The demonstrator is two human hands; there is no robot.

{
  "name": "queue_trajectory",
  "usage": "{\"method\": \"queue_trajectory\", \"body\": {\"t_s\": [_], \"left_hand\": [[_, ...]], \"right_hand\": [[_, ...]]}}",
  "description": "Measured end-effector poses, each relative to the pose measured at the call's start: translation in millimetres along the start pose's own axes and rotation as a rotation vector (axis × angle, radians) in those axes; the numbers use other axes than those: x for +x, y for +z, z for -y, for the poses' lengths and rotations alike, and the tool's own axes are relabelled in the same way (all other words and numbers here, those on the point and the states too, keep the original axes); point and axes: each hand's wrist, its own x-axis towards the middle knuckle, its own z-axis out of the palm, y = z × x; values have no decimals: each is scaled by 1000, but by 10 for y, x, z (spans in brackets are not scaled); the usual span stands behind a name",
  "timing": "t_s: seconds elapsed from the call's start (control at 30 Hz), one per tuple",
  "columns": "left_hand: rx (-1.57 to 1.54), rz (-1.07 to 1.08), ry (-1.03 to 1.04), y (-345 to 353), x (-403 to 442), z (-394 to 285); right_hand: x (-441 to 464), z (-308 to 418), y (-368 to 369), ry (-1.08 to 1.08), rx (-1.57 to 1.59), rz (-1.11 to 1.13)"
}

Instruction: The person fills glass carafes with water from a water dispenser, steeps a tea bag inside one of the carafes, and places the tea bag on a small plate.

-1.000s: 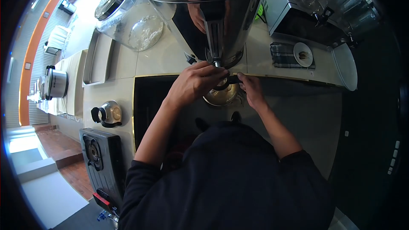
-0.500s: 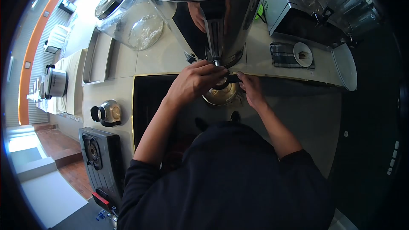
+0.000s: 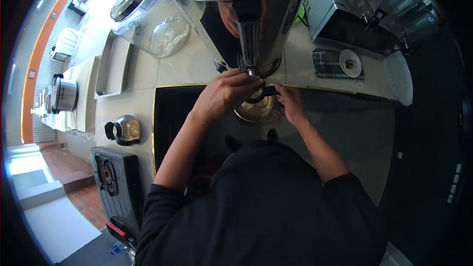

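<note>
In front of me a large shiny steel urn (image 3: 217, 34) stands on the counter, with an upright sight gauge and a tap (image 3: 252, 73) low on its front. My left hand (image 3: 228, 92) is closed at that tap, its fingers covering the tap's handle. Below it, past the counter's edge, hangs a round glass coffee pot (image 3: 252, 113) with a dark rim. My right hand (image 3: 291, 103) is wrapped around the pot's black handle. Something pale shows in or through the glass; I cannot tell how much liquid it holds.
Left on the counter are a second glass coffee pot (image 3: 129, 130), a gas stove (image 3: 118, 182), a metal tray (image 3: 112, 69) and a large clear jar (image 3: 148, 24). At right lie a checked cloth (image 3: 325, 64), a small white plate (image 3: 355, 56) and a silver-and-black appliance (image 3: 340, 24).
</note>
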Motion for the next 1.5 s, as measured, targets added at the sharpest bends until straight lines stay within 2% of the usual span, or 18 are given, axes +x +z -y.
{"method": "queue_trajectory", "body": {"t_s": [0.23,0.43,0.53,0.73,1.13,1.5], "left_hand": [[-1,-7,13,7,0,2],[38,-3,42,-13,20,-22],[55,10,47,-23,21,-29],[75,23,58,-15,8,-34],[83,1,67,5,10,-44],[85,12,55,32,-19,-18]], "right_hand": [[35,-98,-99,14,-71,-10],[-59,113,86,18,-33,-42],[28,-27,-70,20,-64,30],[23,-80,-47,5,-13,-28],[-56,74,72,6,5,-31],[22,-96,-63,13,-26,-32]]}}
